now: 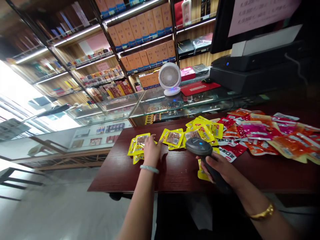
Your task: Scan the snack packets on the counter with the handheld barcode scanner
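My right hand is wrapped round the handle of a dark grey barcode scanner, its head pointing up and away from me. Over at the left, my left hand rests at the edge of a small pile of yellow snack packets, thumb apart from the fingers. It seems to hold nothing, though the fingertips partly cover the pile's edge. More yellow packets lie between my hands, with a larger yellow heap behind the scanner. Another yellow packet is partly hidden beneath my right hand.
Red, orange and purple packets cover the right side of the dark red table. Behind it stands a glass counter with a white fan, a red mat and a black monitor. Shelves of boxes line the back wall.
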`<move>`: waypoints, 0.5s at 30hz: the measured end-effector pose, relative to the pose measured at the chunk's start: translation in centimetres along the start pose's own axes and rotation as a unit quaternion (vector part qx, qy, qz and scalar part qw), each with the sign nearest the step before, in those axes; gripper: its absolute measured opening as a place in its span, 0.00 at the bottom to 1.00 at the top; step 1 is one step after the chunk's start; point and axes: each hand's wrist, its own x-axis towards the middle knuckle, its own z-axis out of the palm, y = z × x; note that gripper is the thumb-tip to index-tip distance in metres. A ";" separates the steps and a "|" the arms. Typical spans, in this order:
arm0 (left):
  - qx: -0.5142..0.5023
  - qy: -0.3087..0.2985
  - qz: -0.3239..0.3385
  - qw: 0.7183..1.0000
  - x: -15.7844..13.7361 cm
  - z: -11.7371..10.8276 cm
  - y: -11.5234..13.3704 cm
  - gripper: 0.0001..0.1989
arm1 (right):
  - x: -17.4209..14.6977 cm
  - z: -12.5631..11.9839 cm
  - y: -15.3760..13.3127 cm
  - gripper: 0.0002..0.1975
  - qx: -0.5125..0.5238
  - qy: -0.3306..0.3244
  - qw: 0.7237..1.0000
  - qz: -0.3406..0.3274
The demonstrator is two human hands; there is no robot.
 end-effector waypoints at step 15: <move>-0.026 -0.122 -0.031 0.992 2.7 1.6 0.1 0.13 | -0.3 1.0 0.2 0.25 -0.028 0.007 0.999 0.015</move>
